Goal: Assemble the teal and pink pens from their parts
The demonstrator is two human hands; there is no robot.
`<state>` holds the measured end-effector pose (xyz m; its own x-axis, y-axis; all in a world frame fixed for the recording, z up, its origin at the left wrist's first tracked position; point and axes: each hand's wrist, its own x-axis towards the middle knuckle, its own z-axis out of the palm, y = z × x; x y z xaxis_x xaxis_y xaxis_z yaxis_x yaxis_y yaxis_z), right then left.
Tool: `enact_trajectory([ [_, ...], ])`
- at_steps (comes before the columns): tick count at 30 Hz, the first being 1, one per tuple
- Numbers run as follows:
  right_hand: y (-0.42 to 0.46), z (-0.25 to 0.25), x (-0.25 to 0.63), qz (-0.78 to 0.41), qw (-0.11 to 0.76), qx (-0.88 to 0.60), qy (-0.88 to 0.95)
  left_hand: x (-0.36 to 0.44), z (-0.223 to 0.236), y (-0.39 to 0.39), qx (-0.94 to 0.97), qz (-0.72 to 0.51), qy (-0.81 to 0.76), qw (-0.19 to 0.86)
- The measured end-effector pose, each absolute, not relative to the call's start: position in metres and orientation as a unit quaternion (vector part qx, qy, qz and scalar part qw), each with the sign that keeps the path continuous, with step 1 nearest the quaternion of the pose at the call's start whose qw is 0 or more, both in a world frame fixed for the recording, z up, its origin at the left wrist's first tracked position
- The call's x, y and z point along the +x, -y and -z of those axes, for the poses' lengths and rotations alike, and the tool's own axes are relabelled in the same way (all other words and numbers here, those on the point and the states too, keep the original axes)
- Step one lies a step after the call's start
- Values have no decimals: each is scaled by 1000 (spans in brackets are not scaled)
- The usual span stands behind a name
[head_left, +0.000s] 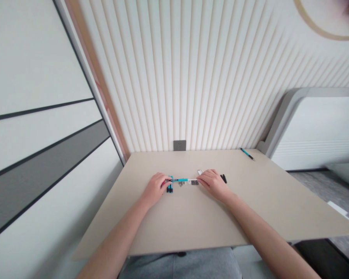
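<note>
Beige tabletop (189, 221) seen from your head camera, tilted in the frame, with your forearms reaching in from the bottom edge. Your left hand (155, 190) lies near the middle of the table, its fingers (164, 183) together and curled over one end of a long teal pen (178, 179); from this view you cannot tell whether they clamp it. The pen lies flat and crosswise, its other end turning white and reaching toward your right hand (212, 184). Those fingers (203, 177) are also together, at or just beside the white end, and their grip is equally unclear. Two teal markers (170, 188) lie side by side at the edge of the left hand, pointing toward you. Small grey pieces (186, 183) sit just below the pen, between the hands — too small to identify. A white scrap (200, 171) lies just past the right fingertips, and black markers (223, 178) lie just beside the right hand. A second teal pen (247, 154) lies near the far edge, toward the right corner. Behind the table stands a slatted cream wall (209, 77) with a grey socket (179, 145); a white cabinet (317, 131) stands to the right. Your grey trousers (177, 265) show along the bottom edge.
</note>
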<state>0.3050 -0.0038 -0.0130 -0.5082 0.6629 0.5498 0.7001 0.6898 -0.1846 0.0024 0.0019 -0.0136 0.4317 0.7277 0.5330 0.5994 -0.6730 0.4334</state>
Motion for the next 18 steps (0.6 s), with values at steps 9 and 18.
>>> enact_trajectory([
  [9, 6, 16, 298, 50, 306, -340, 888, 2, 13, 0, 872, -329, -354, 80],
  [18, 8, 21, 296, 50, 322, -338, 883, 0, 14, 0, 876, -329, -341, 88],
])
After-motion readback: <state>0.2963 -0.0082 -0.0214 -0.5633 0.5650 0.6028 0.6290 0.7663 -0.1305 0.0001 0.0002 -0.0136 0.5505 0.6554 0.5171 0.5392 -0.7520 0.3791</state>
